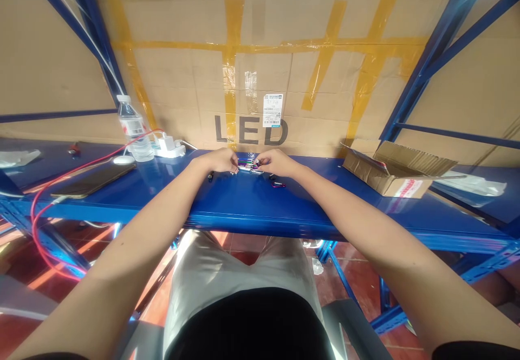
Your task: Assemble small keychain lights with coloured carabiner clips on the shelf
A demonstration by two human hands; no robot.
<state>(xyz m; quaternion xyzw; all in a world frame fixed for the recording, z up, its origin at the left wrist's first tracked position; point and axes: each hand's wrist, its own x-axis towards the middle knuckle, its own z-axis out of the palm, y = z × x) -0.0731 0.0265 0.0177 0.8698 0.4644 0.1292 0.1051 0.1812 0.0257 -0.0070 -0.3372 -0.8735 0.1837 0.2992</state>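
Note:
Between my hands, at the back of the blue shelf top [244, 197], lies a small row of coloured, shiny metal pieces [246, 164], in green, purple and silver; they look like carabiners. My left hand [221, 159] has its fingers curled together at the row's left end. At the right end, the fingertips of my right hand [277, 163] pinch around a small shiny piece. A reddish carabiner-like piece [278, 184] lies just below my right hand. A small black piece [210, 176] rests under my left wrist. What my left fingers hold is hidden.
An open cardboard box [400, 170] stands at the right. On the left are a water bottle [138, 138], a power strip with a plug [168, 146], a dark phone-like slab [95, 180] and a red cable [34, 208]. A large taped cardboard sheet [182, 89] closes off the back.

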